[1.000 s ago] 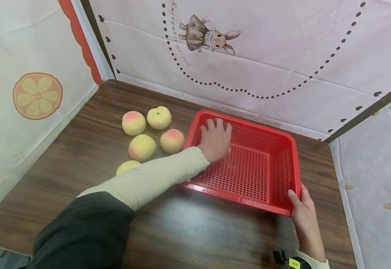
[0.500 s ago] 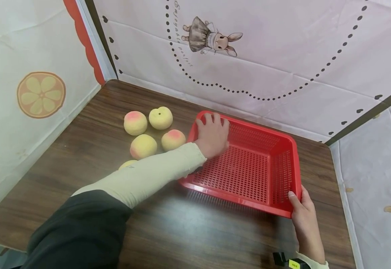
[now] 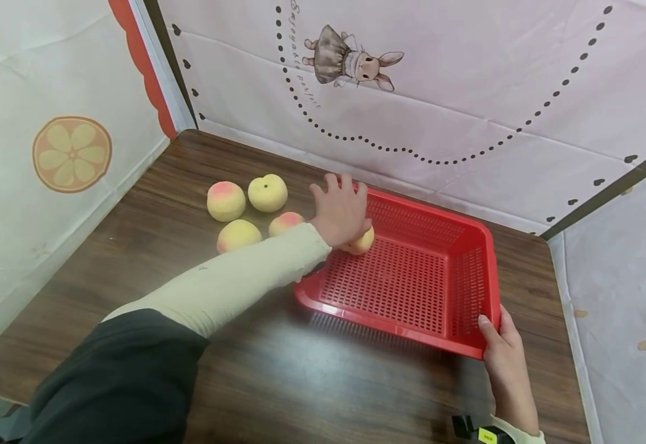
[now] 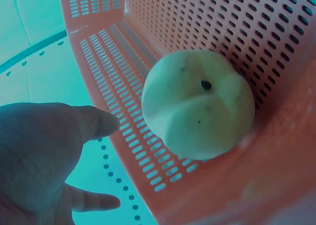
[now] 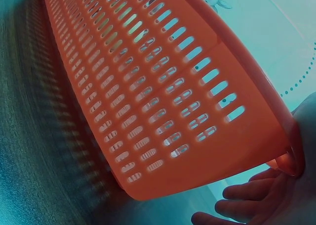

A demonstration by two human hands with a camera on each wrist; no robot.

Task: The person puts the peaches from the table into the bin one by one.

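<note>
My left hand [image 3: 340, 209] hovers over the left end of a red plastic basket [image 3: 411, 335], its fingers spread. Partly hidden under it, a peach [image 3: 363, 242] sits inside the basket. In the left wrist view that peach [image 4: 197, 106] shows whole against the perforated wall and floor, apart from the fingers. At the basket's near right corner my right hand [image 3: 505, 354] grips the rim, thumb on top. The right wrist view shows the basket's slotted side [image 5: 148, 101], with fingers [image 5: 252, 191] under the rim.
Left of the basket, several peaches lie on the brown wooden table [image 3: 311, 394]: one with a pink top [image 3: 226, 201], a yellow one [image 3: 268, 192], another [image 3: 239, 236] and one partly behind my sleeve [image 3: 285, 223]. Printed cloth walls [image 3: 467, 80] enclose the table.
My left hand has drawn left and back toward the basket's left rim, uncovering the peach inside. The left forearm now hides the nearest loose peach. My right hand keeps its hold.
</note>
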